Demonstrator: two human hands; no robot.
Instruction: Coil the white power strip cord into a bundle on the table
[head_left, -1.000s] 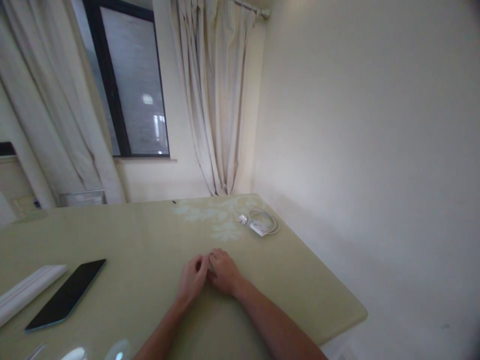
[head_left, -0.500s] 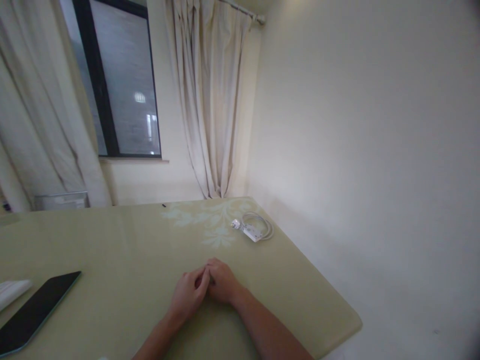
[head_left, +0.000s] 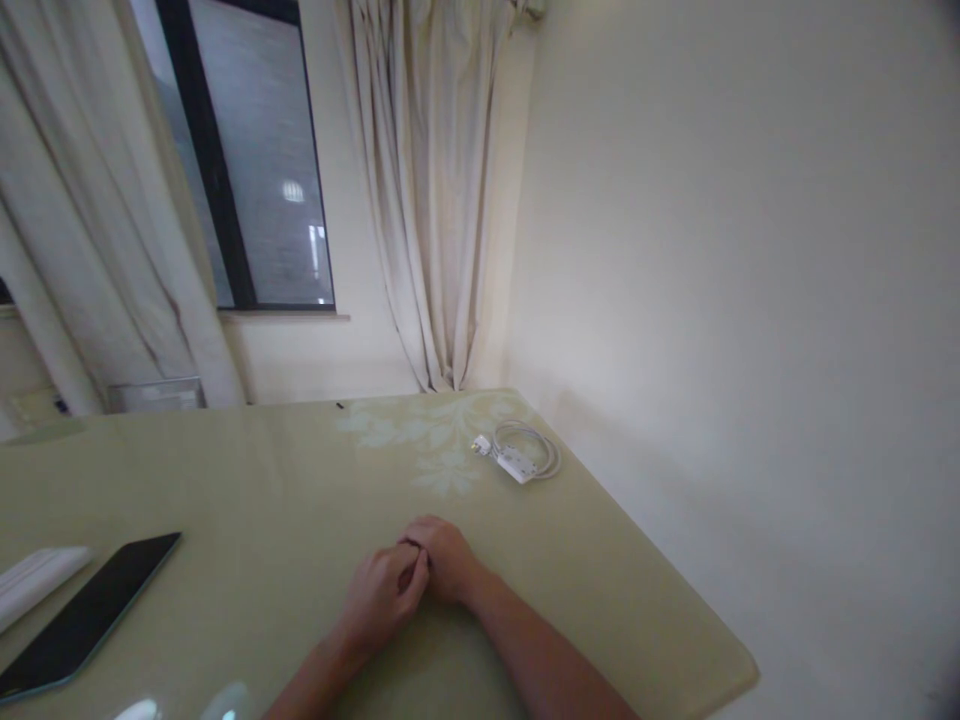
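My left hand (head_left: 384, 592) and my right hand (head_left: 442, 560) are folded together above the near middle of the pale green table (head_left: 247, 500). The left hand's fingers curl in, with its thumb and forefinger bent round a small dark gap against the right hand. The right hand's fingers are bent too, their tips tucked behind the left. Both palms are hidden, so I cannot make out anything between them. Beyond the hands, nearer the right one, lies a white power strip (head_left: 517, 464) with a coiled cable (head_left: 551, 455) and a plug (head_left: 481, 445).
At the left lie a flat black panel-like thing (head_left: 90, 610) and a white object (head_left: 41, 580), cut off by the frame. A tiny dark piece (head_left: 340, 405) lies by the far edge. A wall (head_left: 712, 350) runs along the right side; curtains (head_left: 427, 200) hang behind.
The view has shifted slightly, moving the table things a little to the right in the picture. My hands stay folded; the left thumb and fingers have shifted slightly against the right hand.
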